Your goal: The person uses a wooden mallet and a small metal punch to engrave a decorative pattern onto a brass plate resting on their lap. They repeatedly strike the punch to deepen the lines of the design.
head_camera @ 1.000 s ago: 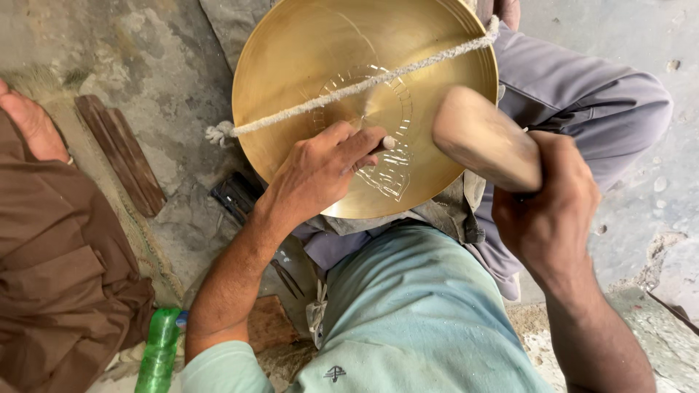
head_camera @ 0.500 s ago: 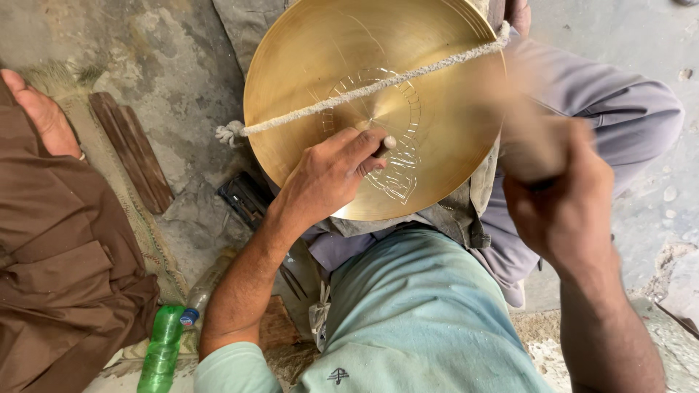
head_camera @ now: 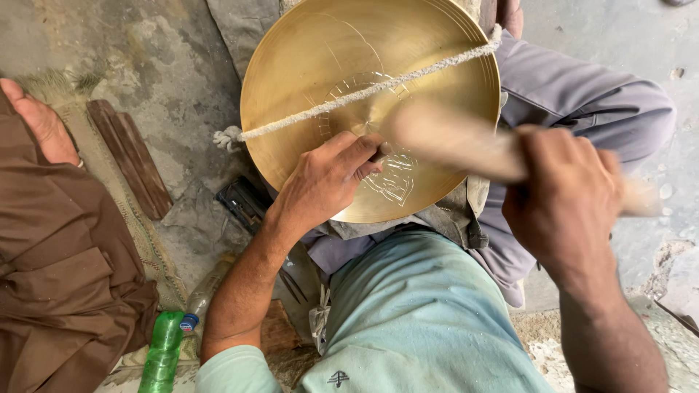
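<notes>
The left hand [head_camera: 328, 182] reaches forward from a bent elbow, forearm bare, its fingers curled together and pinched on a small chisel [head_camera: 380, 154] whose tip presses on the face of the brass plate [head_camera: 320, 65]. The right hand [head_camera: 564, 200] is raised at the right, wrist cocked, fist wrapped tight around the handle of a wooden mallet [head_camera: 451, 142] that is blurred and lies just above the chisel. The round plate rests tilted on the person's lap, over the grey trousers [head_camera: 582, 94], with a leaf-like engraved pattern [head_camera: 393, 178] near the chisel and a white rope [head_camera: 349, 98] stretched across it. On the stone floor [head_camera: 145, 58] to the left lie a dark wooden strip [head_camera: 131, 156], a green plastic bottle [head_camera: 160, 356] and another person's brown garment [head_camera: 51, 269] and bare foot [head_camera: 40, 120].
</notes>
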Demonstrator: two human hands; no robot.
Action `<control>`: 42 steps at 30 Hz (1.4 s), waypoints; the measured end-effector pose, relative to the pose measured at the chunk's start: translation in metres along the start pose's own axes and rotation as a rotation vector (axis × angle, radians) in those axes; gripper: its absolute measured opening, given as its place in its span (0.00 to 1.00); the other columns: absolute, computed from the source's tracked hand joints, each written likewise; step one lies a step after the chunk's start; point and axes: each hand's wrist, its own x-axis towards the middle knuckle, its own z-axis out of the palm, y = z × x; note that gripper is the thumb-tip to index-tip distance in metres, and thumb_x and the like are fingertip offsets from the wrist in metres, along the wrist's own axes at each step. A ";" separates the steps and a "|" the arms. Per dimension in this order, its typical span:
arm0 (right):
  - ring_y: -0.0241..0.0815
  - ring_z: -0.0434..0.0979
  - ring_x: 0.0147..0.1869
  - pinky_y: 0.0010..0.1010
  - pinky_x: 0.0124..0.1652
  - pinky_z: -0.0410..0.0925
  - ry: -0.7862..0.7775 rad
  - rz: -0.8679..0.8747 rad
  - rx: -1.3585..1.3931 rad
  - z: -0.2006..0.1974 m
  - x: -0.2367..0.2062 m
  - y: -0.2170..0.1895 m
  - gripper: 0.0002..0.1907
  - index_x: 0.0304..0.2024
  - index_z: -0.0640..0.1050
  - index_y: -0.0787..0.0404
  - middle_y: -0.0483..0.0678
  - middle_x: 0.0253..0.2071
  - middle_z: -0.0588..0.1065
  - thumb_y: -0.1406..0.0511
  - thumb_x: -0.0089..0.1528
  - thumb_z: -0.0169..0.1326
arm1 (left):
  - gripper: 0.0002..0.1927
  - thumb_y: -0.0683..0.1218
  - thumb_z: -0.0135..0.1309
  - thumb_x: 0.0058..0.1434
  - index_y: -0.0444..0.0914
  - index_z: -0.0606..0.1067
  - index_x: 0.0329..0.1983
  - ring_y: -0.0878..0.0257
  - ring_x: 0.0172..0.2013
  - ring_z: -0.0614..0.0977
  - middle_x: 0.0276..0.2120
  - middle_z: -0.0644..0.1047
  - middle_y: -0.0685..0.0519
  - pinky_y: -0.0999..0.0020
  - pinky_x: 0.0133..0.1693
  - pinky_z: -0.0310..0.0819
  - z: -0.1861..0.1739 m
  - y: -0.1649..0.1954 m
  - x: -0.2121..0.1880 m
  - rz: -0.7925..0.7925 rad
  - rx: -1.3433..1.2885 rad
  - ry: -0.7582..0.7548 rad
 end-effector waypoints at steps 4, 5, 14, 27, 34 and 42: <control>0.58 0.75 0.46 0.46 0.47 0.65 0.078 0.108 0.327 0.007 -0.005 0.001 0.21 0.51 0.74 0.64 0.54 0.40 0.74 0.74 0.55 0.58 | 0.16 0.45 0.61 0.67 0.42 0.70 0.54 0.49 0.36 0.82 0.37 0.75 0.50 0.54 0.34 0.78 0.001 0.000 0.000 -0.003 0.022 -0.028; 0.57 0.76 0.47 0.46 0.46 0.65 0.009 0.110 0.270 0.007 -0.005 0.001 0.21 0.51 0.75 0.63 0.53 0.41 0.75 0.74 0.54 0.58 | 0.15 0.46 0.61 0.67 0.43 0.70 0.54 0.49 0.37 0.82 0.37 0.75 0.50 0.54 0.34 0.78 0.001 0.001 -0.001 -0.007 0.027 -0.024; 0.47 0.75 0.36 0.40 0.40 0.65 -0.005 0.130 0.110 -0.003 -0.002 0.003 0.13 0.45 0.77 0.58 0.47 0.34 0.75 0.71 0.59 0.62 | 0.13 0.45 0.60 0.67 0.41 0.71 0.51 0.49 0.38 0.82 0.38 0.74 0.48 0.56 0.36 0.79 0.002 -0.003 -0.003 0.030 0.052 -0.017; 0.50 0.78 0.46 0.35 0.49 0.72 0.060 0.409 0.954 0.000 0.005 0.000 0.15 0.48 0.75 0.58 0.47 0.41 0.77 0.68 0.58 0.62 | 0.13 0.45 0.60 0.69 0.41 0.71 0.53 0.56 0.36 0.85 0.40 0.77 0.52 0.62 0.35 0.80 0.017 -0.007 -0.015 -0.016 -0.097 0.083; 0.54 0.77 0.47 0.40 0.48 0.69 0.069 0.008 0.278 -0.002 0.006 0.015 0.17 0.51 0.76 0.65 0.53 0.43 0.75 0.75 0.59 0.60 | 0.14 0.46 0.60 0.70 0.40 0.71 0.54 0.55 0.36 0.84 0.40 0.76 0.51 0.61 0.35 0.79 0.017 -0.008 -0.015 -0.002 -0.087 0.075; 0.50 0.75 0.45 0.38 0.46 0.66 -0.023 -0.010 0.293 0.003 0.009 0.013 0.19 0.52 0.75 0.63 0.51 0.41 0.74 0.72 0.58 0.58 | 0.14 0.45 0.60 0.69 0.41 0.72 0.54 0.53 0.35 0.82 0.38 0.75 0.51 0.58 0.34 0.77 0.012 -0.005 -0.018 -0.018 -0.059 0.060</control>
